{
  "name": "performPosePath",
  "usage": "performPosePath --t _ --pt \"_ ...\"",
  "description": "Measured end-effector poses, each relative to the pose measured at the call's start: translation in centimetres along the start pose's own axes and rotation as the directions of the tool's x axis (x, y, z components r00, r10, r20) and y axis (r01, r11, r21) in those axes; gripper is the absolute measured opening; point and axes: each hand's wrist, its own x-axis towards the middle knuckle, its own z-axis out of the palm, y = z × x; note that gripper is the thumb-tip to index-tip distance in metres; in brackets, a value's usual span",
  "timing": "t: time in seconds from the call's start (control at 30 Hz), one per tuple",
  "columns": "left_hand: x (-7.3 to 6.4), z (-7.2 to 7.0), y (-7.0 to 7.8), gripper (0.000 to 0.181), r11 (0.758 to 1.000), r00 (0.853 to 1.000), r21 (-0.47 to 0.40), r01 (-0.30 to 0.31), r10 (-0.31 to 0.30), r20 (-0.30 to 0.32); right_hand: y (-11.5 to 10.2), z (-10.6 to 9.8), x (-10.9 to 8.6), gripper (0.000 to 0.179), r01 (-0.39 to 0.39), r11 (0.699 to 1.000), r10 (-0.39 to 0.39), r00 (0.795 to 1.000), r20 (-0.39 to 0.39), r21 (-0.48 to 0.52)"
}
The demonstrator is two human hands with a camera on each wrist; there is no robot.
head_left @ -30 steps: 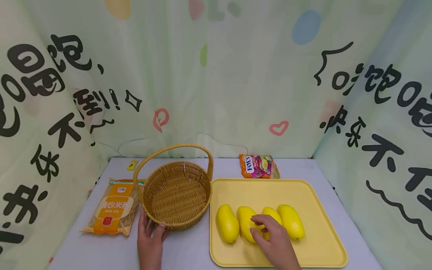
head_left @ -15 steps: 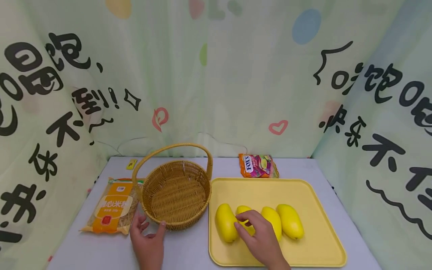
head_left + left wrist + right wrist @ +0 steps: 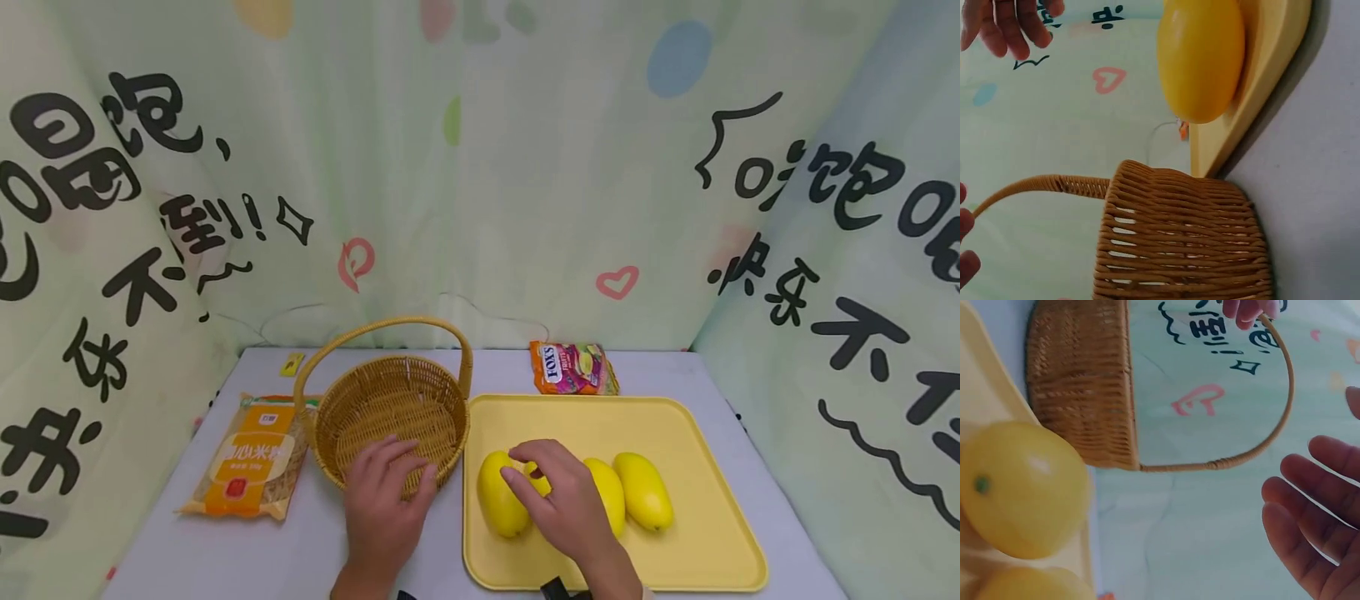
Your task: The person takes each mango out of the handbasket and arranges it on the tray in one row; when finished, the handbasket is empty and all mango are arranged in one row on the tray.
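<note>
A round wicker basket (image 3: 390, 392) with a tall arched handle stands at the middle left, its inside facing me. Over its front rim hovers my left hand (image 3: 386, 500), fingers loosely bent and holding nothing. On a yellow tray (image 3: 712, 533) several yellow mangoes lie in a row, among them the leftmost mango (image 3: 501, 504) and the rightmost mango (image 3: 642, 490). My right hand (image 3: 566, 504) is above the left part of that row, thumb and fingers apart, partly hiding the second mango. The right wrist view shows these right-hand fingers (image 3: 1310, 531) spread and bare.
Left of the basket lies an orange-labelled food bag (image 3: 251, 458). A FOX'S candy packet (image 3: 573, 368) sits behind the tray, and a small yellow tag (image 3: 292, 364) is near the back left. A printed curtain (image 3: 525, 208) encloses the table's back and sides.
My left hand has left the basket's lower left side and moved right and up, before its opening. My right hand has shifted left across the mangoes. Basket and mangoes stay put.
</note>
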Motion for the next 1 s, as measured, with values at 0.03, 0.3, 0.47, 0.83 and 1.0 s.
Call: performPosePath --t 0.03,0.3,0.47,0.83,1.0 --pt "0.3 0.2 0.2 0.038 1.0 1.0 0.029 -0.002 0.001 0.024 0.1 -0.1 0.3 0.019 0.012 1.0 -0.012 1.0 -0.007 -0.026" --pt "1.6 1.3 1.1 0.082 0.977 0.957 0.202 0.063 -0.117 0.267 0.3 -1.0 2.1 0.056 -0.048 0.988 0.072 0.984 0.166 -0.145" --pt "1.7 1.8 0.8 0.088 0.96 0.92 0.271 0.066 -0.163 0.356 0.8 -0.9 2.4 0.074 -0.095 0.983 0.133 0.959 0.251 -0.155" --pt "1.6 1.9 -0.5 0.09 0.94 0.938 0.34 0.01 -0.127 0.322 1.3 -0.5 2.7 0.109 -0.148 0.912 0.265 0.925 0.272 -0.382" --pt "1.7 1.7 -0.5 0.092 0.933 0.923 0.358 0.026 -0.16 0.351 1.4 -0.3 2.5 0.113 -0.179 0.888 0.313 0.911 0.27 -0.425"
